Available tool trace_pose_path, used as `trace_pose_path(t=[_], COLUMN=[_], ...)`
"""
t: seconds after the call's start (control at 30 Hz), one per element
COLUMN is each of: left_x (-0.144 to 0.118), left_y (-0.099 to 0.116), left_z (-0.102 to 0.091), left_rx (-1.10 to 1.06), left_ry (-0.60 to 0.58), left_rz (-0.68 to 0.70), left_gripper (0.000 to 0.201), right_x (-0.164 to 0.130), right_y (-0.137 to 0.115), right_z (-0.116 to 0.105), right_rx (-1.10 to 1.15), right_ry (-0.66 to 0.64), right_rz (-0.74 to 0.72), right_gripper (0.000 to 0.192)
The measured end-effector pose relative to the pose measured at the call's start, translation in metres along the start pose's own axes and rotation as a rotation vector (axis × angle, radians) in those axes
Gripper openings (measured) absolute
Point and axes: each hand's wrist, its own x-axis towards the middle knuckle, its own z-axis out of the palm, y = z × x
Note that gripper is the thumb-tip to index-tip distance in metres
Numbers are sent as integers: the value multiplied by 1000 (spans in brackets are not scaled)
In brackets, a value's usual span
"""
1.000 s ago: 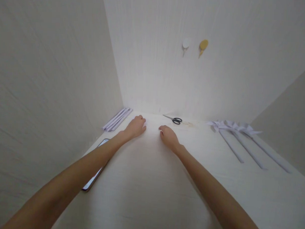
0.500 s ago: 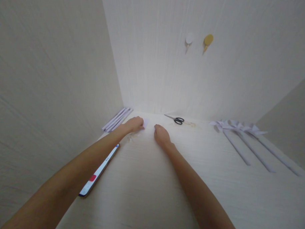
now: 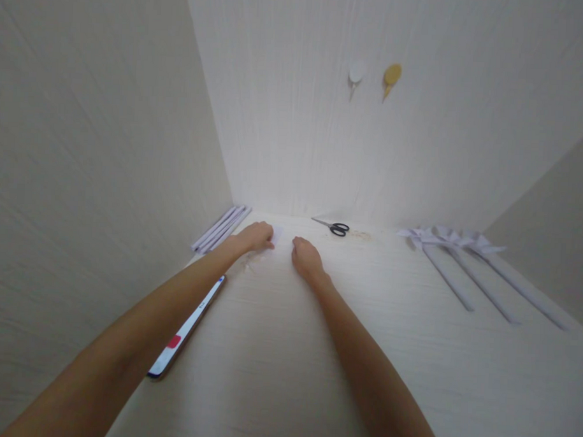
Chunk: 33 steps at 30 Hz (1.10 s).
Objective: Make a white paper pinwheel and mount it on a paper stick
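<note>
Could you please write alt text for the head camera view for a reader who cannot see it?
Two bare hands, left hand and right hand, rest on a pale table around a small white paper. Scissors, paper pinwheels, rolled paper sticks and a phone lie about.

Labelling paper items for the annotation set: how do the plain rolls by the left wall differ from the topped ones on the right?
The plain paper rolls lie bunched, touching each other along the left wall; the pinwheel sticks lie spread apart in a fan.
The pinwheel sticks carry folded paper heads at the far end; the plain paper rolls are bare.
The plain paper rolls lie just beyond the left hand; the pinwheel sticks lie well clear of the right hand.
Both are pale paper, flat on the table.
</note>
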Motion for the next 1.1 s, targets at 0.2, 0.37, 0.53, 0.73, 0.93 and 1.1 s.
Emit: trace_pose_path(t=[0.2,0.37,0.53,0.73,0.93,1.1], left_x=[2,4,6,1,-1,0], left_y=[-2,-5,-8,4,19,19], left_z=[0,1,1,-3,-4,-5], left_rx=[10,13,22,50,78,85], left_ry=[-7,-18,-25,-1,17,0], left_rz=[27,45,53,-4,-80,-84], left_gripper=[26,27,26,41,40,34], right_x=[0,0,1,1,1,2], right_y=[1,2,3,3,2,2], right_z=[1,1,2,3,1,1], right_rx=[15,26,33,36,34,35], right_ry=[5,3,5,10,8,0], right_rz=[3,7,10,7,12,21], right_gripper=[34,34,35,35,33,34])
